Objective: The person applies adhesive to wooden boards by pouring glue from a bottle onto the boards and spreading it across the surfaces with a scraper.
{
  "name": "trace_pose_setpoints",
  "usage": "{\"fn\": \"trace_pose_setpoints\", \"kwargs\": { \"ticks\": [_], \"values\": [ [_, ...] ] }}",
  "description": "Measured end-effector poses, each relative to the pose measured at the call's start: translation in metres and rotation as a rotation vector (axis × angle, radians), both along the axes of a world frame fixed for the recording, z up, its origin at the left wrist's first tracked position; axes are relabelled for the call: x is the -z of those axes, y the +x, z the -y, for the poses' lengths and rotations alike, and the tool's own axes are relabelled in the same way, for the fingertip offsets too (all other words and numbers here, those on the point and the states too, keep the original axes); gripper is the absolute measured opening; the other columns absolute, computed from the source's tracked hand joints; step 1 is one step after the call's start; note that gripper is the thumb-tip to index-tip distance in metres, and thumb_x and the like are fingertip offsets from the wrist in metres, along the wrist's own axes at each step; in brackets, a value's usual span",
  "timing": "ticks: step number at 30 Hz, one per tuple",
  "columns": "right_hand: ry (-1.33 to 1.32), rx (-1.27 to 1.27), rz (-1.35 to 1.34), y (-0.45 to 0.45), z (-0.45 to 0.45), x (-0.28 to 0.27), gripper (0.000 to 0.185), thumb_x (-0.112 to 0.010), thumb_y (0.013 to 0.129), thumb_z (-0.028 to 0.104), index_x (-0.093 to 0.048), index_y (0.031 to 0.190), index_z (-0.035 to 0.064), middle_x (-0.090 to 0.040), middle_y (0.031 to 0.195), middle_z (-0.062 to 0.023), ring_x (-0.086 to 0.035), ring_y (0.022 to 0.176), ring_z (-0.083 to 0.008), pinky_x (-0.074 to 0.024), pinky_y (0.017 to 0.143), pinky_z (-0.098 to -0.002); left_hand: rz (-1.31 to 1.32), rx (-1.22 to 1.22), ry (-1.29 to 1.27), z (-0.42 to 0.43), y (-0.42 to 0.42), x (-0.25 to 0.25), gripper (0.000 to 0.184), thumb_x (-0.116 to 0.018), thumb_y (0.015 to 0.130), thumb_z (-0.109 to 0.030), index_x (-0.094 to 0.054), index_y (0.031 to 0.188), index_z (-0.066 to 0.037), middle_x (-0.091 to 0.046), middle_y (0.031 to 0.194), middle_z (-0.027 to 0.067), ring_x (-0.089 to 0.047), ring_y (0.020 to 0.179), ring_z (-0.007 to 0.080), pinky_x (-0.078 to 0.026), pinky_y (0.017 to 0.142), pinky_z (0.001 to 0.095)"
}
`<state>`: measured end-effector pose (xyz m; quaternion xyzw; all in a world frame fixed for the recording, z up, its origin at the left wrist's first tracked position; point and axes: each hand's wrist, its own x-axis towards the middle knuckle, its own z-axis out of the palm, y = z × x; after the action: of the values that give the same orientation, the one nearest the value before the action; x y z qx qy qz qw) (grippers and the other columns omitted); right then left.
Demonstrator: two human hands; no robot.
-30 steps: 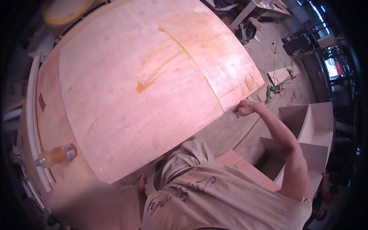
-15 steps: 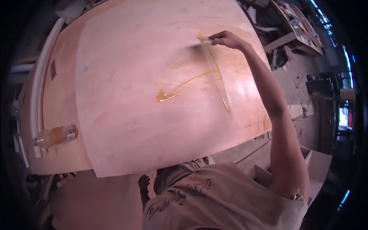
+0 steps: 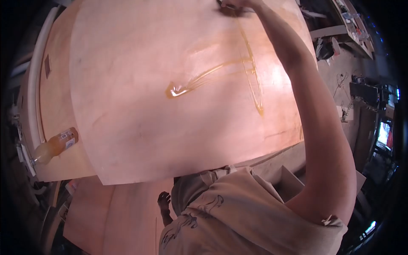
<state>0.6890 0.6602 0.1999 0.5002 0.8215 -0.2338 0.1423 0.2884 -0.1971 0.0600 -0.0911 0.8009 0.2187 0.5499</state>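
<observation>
A large pale wooden sheet point(image 3: 140, 127) bears streaks of amber, glossy liquid point(image 3: 208, 74), which meet near its right side. At the top edge of the view my right hand point(image 3: 241, 3) is closed on a thin flat tool point(image 3: 225, 5), just above the sheet; part of the hand is cut off by the frame. My left hand point(image 3: 163, 199) hangs low beside my body, its fingers loosely apart and nothing seen in them. A clear bottle point(image 3: 56, 145) with amber liquid lies on its side on the wood at the left.
A long pale tube point(image 3: 36, 85) runs along the left edge. Below the sheet stand reddish boards point(image 3: 123, 212). A cluttered bench point(image 3: 352, 29) is at the upper right, with cables point(image 3: 342, 85) on the floor and pale open boxes point(image 3: 289, 182) behind my arm.
My right hand has gone from the sheet's near right edge up to its far part with the flat tool. A second streak now runs beside the long one. The view has shifted.
</observation>
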Motion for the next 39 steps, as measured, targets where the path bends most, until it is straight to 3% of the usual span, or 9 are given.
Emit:
{"fn": "trace_pose_setpoints", "kwargs": {
  "ticks": [12,14,20,25,29,31,35,36,39],
  "values": [
    [-0.304,-0.184,0.111,0.044,0.279,-0.031,0.030,-0.051,0.084,0.019,-0.061,0.112,0.0213,-0.066,0.108,-0.0034,-0.063,0.095,-0.0244,-0.0493,0.086,-0.0381,0.038,0.243,0.155,-0.055,-0.089,0.036,0.025,-0.057,0.087,-0.023,-0.058,0.110,-0.014,-0.065,0.102,0.0054,-0.062,0.092,0.0192,-0.044,0.073,0.0319],
    [-0.257,-0.267,0.092,0.068,0.327,-0.005,0.025,-0.053,0.084,0.030,-0.068,0.101,0.0195,-0.065,0.107,-0.0042,-0.060,0.098,-0.0253,-0.0499,0.086,-0.0352,0.020,0.327,0.207,-0.067,-0.123,0.053,0.025,-0.059,0.086,-0.023,-0.058,0.109,-0.014,-0.064,0.102,0.0053,-0.062,0.093,0.0189,-0.044,0.073,0.0320],
    [-0.447,0.519,0.047,0.047,0.487,-0.066,0.063,-0.065,0.065,0.040,-0.063,0.119,0.0073,-0.063,0.116,-0.0178,-0.058,0.110,-0.0276,-0.0436,0.096,-0.0323,0.080,0.276,0.439,-0.081,-0.201,0.093,0.015,-0.063,0.084,-0.021,-0.059,0.097,-0.015,-0.057,0.084,-0.0029,-0.054,0.076,0.0085,-0.042,0.065,0.0222],
    [-0.482,0.513,0.105,0.060,0.559,-0.063,0.058,-0.067,0.063,0.038,-0.066,0.112,0.0067,-0.066,0.108,-0.0161,-0.062,0.101,-0.0269,-0.0477,0.089,-0.0325,0.107,0.333,0.412,-0.085,-0.213,0.107,0.014,-0.065,0.084,-0.022,-0.059,0.094,-0.015,-0.054,0.083,-0.0042,-0.050,0.072,0.0069,-0.041,0.062,0.0226],
    [-0.674,0.446,0.287,0.067,0.549,-0.093,0.029,-0.060,0.075,0.033,-0.073,0.089,0.0124,-0.069,0.096,-0.0136,-0.065,0.089,-0.0254,-0.0502,0.079,-0.0367,0.079,0.369,0.319,-0.074,-0.203,0.107,0.019,-0.063,0.087,-0.026,-0.058,0.100,-0.014,-0.056,0.084,-0.0028,-0.053,0.073,0.0097,-0.042,0.063,0.0247],
    [-0.546,0.163,-0.267,0.082,0.505,-0.117,0.031,-0.062,0.077,0.031,-0.072,0.093,0.0070,-0.069,0.100,-0.0132,-0.065,0.091,-0.0226,-0.0492,0.083,-0.0358,0.065,0.317,0.269,-0.067,-0.181,0.109,0.021,-0.061,0.087,-0.027,-0.058,0.104,-0.014,-0.060,0.088,-0.0008,-0.057,0.074,0.0126,-0.043,0.062,0.0266],
    [-0.258,0.301,-0.468,0.029,0.374,-0.182,0.045,-0.059,0.083,0.035,-0.064,0.116,0.0042,-0.068,0.096,-0.0114,-0.064,0.088,-0.0215,-0.0472,0.091,-0.0357,0.112,0.299,0.200,-0.060,-0.163,0.111,0.026,-0.057,0.087,-0.026,-0.058,0.110,-0.015,-0.066,0.096,0.0025,-0.063,0.082,0.0183,-0.046,0.063,0.0295],
    [-0.291,0.392,-0.425,0.008,0.340,-0.202,0.045,-0.065,0.081,0.018,-0.059,0.124,0.0061,-0.064,0.106,-0.0070,-0.059,0.097,-0.0161,-0.0486,0.090,-0.0309,0.126,0.323,0.181,-0.053,-0.156,0.109,0.028,-0.057,0.088,-0.027,-0.057,0.113,-0.015,-0.066,0.098,0.0027,-0.064,0.084,0.0192,-0.046,0.064,0.0299],
    [-0.044,0.084,-0.476,-0.004,0.220,-0.172,0.046,-0.053,0.089,0.031,-0.057,0.125,0.0031,-0.064,0.115,-0.0128,-0.064,0.101,-0.0214,-0.0447,0.097,-0.0341,0.165,0.229,0.221,-0.039,-0.148,0.104,0.032,-0.052,0.089,-0.030,-0.057,0.117,-0.015,-0.066,0.101,0.0030,-0.064,0.087,0.0192,-0.047,0.067,0.0308]
  ]
}}
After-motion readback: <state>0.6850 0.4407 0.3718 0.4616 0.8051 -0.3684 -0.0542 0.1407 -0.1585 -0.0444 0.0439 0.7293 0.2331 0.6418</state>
